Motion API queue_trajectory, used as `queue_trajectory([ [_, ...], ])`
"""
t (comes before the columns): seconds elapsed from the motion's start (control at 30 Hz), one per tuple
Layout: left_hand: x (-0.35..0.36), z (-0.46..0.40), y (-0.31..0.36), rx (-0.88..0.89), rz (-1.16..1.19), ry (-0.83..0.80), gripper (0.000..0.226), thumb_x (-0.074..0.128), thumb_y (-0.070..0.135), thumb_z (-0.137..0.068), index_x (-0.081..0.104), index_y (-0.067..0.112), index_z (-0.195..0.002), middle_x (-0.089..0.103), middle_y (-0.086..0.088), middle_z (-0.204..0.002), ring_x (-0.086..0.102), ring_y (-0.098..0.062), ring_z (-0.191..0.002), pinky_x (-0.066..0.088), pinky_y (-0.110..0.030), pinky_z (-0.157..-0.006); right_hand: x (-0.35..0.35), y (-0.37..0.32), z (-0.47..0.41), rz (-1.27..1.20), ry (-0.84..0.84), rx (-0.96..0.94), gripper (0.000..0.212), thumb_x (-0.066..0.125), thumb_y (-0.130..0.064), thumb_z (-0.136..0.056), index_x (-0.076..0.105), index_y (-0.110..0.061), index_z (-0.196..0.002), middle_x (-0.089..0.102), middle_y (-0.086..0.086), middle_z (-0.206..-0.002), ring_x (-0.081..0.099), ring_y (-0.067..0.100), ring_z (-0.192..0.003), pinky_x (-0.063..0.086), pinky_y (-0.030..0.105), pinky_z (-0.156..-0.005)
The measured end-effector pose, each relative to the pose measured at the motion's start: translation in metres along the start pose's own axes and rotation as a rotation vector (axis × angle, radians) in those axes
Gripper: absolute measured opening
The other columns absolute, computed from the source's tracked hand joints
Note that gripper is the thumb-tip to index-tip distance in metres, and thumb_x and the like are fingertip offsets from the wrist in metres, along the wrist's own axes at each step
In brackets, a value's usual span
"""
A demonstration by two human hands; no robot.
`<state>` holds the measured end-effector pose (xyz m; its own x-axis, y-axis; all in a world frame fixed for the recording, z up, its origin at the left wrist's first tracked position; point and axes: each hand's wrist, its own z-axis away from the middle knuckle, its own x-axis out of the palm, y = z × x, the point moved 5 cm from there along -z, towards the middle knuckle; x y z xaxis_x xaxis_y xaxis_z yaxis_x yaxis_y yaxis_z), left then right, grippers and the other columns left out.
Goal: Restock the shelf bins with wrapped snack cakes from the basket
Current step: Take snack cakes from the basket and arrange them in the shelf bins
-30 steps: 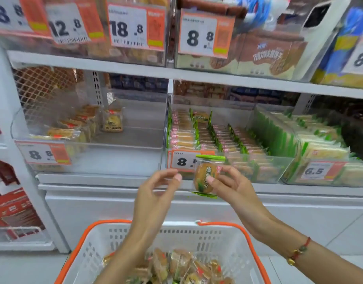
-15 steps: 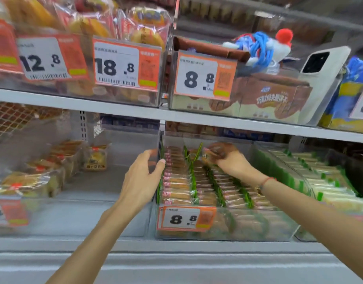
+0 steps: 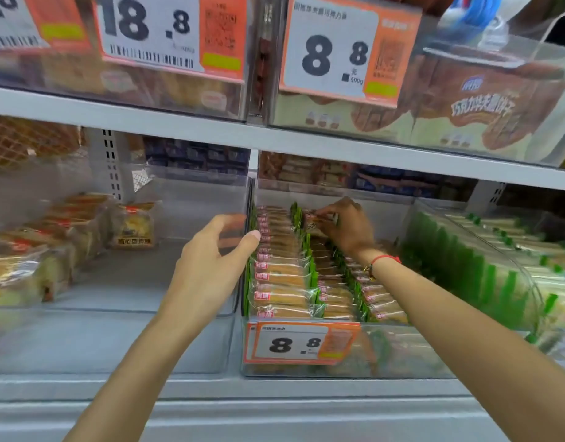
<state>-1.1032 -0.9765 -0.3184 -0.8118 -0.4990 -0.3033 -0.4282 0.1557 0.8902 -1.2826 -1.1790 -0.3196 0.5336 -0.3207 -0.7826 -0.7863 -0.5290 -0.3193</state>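
Note:
A clear middle bin [image 3: 402, 365] on the lower shelf holds rows of green-edged wrapped snack cakes [image 3: 284, 282]. Deep at the back of this bin, my right hand [image 3: 341, 224] pinches one wrapped cake [image 3: 318, 222] and sets it at the far end of the middle row. My left hand [image 3: 211, 266] hovers with relaxed, slightly spread fingers at the bin's left wall, holding nothing. The basket is out of view.
The left clear bin [image 3: 179, 346] holds a few yellow wrapped cakes [image 3: 133, 226] along its left side. A right bin holds green-wrapped packs [image 3: 485, 266]. The upper shelf [image 3: 275, 135] with price tags hangs low over the bins.
The view has drawn closer to the shelf. My right hand has carried the cake from above the basket to the back of the middle bin. My left hand has risen to the bin's left wall.

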Motion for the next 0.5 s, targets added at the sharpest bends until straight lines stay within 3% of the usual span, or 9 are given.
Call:
queue_trajectory([
  [0.23,0.001,0.0,0.0,0.009,-0.002,0.006,0.03,0.058,0.036,-0.09,0.055,0.032,-0.12,0.058,0.023,-0.107,0.056,-0.002,-0.105,0.042,-0.028,-0.095,0.006,-0.012,-0.003,0.014,-0.04,-0.08,0.023,0.065,-0.024,-0.089,0.072,-0.028,-0.111,0.064,0.006,-0.109,0.057,0.025,-0.1,0.045,0.03,-0.076],
  [0.37,0.001,0.0,0.0,0.016,-0.014,0.003,0.031,0.057,0.037,-0.09,0.055,0.032,-0.121,0.057,0.024,-0.106,0.056,-0.001,-0.105,0.042,-0.028,-0.095,0.005,-0.014,0.002,0.048,0.073,0.026,0.026,0.066,-0.021,-0.088,0.067,-0.02,-0.114,0.055,0.009,-0.123,0.055,0.028,-0.11,0.047,0.032,-0.079],
  [0.5,0.001,0.0,0.0,0.02,-0.016,0.009,0.031,0.057,0.037,-0.091,0.055,0.032,-0.121,0.058,0.022,-0.11,0.056,-0.002,-0.107,0.043,-0.031,-0.099,0.011,-0.013,0.003,0.004,0.028,0.08,0.028,0.062,-0.013,-0.09,0.062,-0.015,-0.119,0.051,0.012,-0.127,0.055,0.031,-0.11,0.045,0.03,-0.083],
])
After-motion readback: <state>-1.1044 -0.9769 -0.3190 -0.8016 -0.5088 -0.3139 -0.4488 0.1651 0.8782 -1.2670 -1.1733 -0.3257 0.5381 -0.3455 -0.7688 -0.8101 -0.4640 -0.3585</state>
